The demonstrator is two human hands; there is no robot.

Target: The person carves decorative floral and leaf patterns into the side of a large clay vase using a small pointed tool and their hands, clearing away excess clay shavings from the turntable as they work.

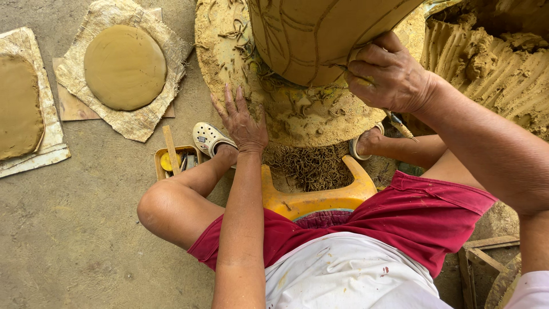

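**Carving a damp clay pot on the wheel**

Right now the person sits on a low yellow stool (320, 197) with a big clay pot (311, 34) standing upright on a round turntable (229, 63) directly in front of the knees. The right hand (389, 74) is pressed against the pot's lower wall, fingers curled shut around a thin carving tool (398, 125) whose end pokes out below the palm. The left hand (243, 120) lies open and flat on the turntable's rim, gripping nothing.

To my eye the pot is still damp and soft: lines are cut into its wall, and curled clay shavings (311, 166) lie on the turntable and heaped below its edge. I'd judge it heavy for its size and easily dented, so squeezing the wall would mar it. The safe hold looks to be low, near the base, with spread palms, or simply by moving the turntable under it.

Counting what I can see: one pot, one turntable and one stool. Two flat clay slabs (124, 67) rest on cloth mats on the floor at the left, one round and the other cut off by the frame's edge. One small yellow tray (162, 166) of tools, with a wooden stick across it, sits by the left foot, and two pale clogs (209, 137) are on the feet. A ridged mass of raw clay (503, 63) stands at the right.
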